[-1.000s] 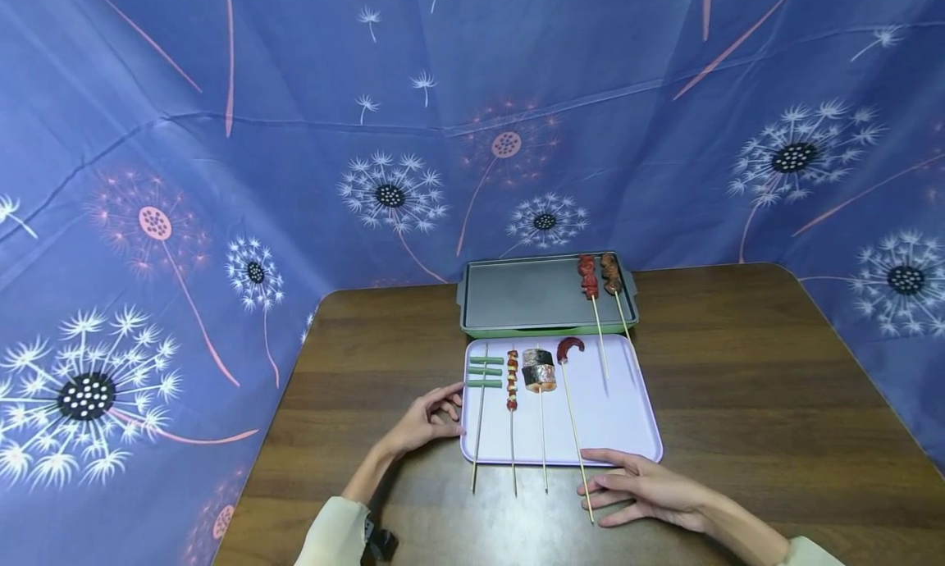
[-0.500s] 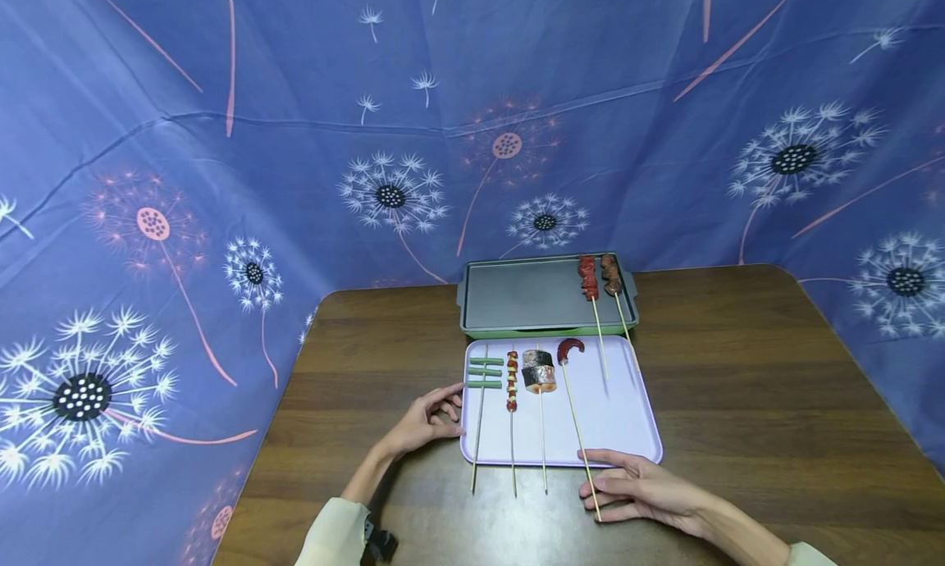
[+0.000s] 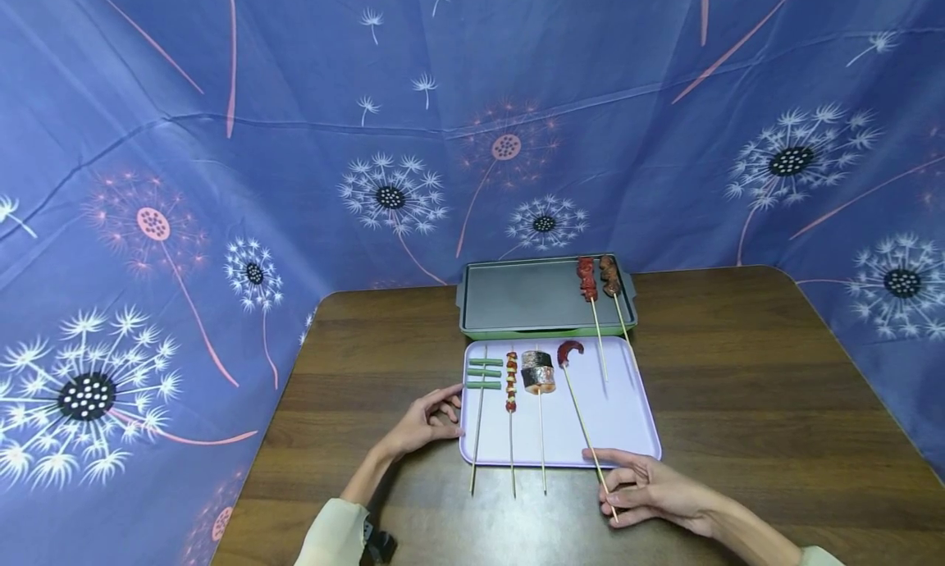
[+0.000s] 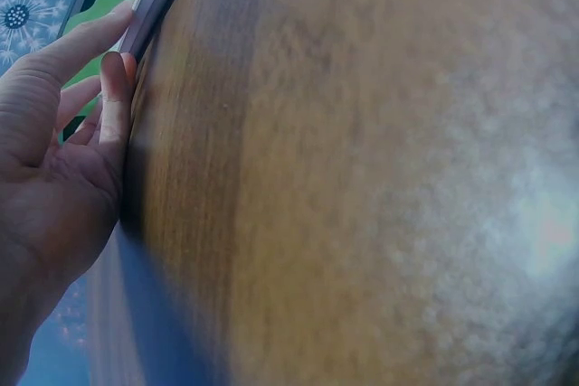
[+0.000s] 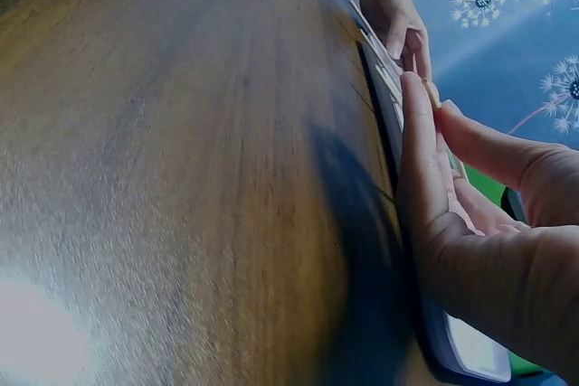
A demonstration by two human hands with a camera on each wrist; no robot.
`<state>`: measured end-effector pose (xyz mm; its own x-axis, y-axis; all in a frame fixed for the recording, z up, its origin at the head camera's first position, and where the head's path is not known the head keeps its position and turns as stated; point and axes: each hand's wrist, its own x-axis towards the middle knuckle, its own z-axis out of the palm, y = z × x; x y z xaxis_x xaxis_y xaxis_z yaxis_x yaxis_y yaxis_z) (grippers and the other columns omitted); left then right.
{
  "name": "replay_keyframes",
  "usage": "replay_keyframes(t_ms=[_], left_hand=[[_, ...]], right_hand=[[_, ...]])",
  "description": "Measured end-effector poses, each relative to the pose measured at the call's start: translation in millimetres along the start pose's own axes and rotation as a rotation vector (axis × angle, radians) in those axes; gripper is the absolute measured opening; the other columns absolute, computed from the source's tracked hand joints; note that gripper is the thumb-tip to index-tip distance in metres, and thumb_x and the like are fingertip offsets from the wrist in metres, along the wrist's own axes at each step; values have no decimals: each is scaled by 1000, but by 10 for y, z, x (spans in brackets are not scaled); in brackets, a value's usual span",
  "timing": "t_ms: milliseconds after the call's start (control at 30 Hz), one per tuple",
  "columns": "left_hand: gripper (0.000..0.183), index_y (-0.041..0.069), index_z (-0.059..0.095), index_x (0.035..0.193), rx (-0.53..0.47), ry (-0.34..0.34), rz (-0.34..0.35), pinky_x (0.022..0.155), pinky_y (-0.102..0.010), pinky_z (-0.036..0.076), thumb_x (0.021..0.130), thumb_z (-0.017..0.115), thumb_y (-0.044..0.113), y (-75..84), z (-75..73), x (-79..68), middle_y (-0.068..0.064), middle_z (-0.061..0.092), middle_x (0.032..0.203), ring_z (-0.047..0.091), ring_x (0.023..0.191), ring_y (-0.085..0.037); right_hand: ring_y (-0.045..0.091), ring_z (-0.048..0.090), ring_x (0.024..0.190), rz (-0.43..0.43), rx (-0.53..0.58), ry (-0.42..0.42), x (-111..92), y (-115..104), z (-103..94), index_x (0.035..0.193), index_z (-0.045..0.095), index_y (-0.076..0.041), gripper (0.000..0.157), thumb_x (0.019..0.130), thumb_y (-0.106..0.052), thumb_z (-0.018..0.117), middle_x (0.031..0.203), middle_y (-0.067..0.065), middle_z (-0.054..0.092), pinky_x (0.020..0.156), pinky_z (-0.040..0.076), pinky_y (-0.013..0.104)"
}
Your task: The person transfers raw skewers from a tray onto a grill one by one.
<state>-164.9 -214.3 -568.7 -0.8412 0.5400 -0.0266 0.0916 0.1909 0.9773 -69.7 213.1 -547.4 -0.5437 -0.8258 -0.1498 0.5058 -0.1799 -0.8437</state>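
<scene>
My right hand (image 3: 663, 494) pinches the lower stick of a skewer with a dark red, curled piece (image 3: 570, 353) at its tip. That tip lies on the lilac tray (image 3: 623, 414), and the stick slants over the front rim. In the right wrist view, thumb and finger meet at the stick's end. My left hand (image 3: 419, 425) touches the tray's left edge with thumb and fingertips. Between the hands lie a skewer of green pieces (image 3: 484, 373), a thin red-and-yellow skewer (image 3: 511, 381) and a skewer of thick silver-skinned rolls (image 3: 538, 372).
Behind the tray stands a dark grey griddle (image 3: 517, 291) with a green base. On its right side lie a red meat skewer (image 3: 586, 279) and a brown meat skewer (image 3: 609, 276), their sticks reaching over the tray. A patterned blue cloth (image 3: 650, 156) hangs behind the wooden table (image 3: 753, 369).
The curled red piece's stick end has swung right, and the right thumb and fingers have closed on it. The left hand stays at the tray's edge.
</scene>
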Motion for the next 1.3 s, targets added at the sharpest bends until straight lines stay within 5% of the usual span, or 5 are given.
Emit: replay_keyframes(t_ms=[200, 633, 1300], left_hand=[[77, -5, 42, 152, -7, 9, -16, 72, -14, 55, 83, 79, -5, 21, -1, 1, -34, 53, 126, 59, 95, -8], [77, -6, 42, 151, -19, 12, -16, 72, -14, 55, 83, 78, -6, 22, -7, -20, -36, 52, 125, 60, 95, -7], [76, -7, 41, 151, 1, -7, -2, 73, -16, 56, 85, 79, -1, 18, -8, -16, -31, 53, 124, 60, 97, -8]], right_hand=[[13, 70, 104, 20, -60, -5, -62, -75, -7, 157, 5, 10, 72, 102, 5, 51, 112, 4, 69, 92, 61, 36], [11, 70, 104, 21, -85, -56, -124, -253, 66, 158, 12, 8, 68, 102, 7, 50, 115, 2, 69, 90, 61, 35], [11, 70, 102, 10, -129, -69, 61, -447, 219, 158, 13, 10, 69, 101, 6, 53, 110, 3, 68, 88, 62, 35]])
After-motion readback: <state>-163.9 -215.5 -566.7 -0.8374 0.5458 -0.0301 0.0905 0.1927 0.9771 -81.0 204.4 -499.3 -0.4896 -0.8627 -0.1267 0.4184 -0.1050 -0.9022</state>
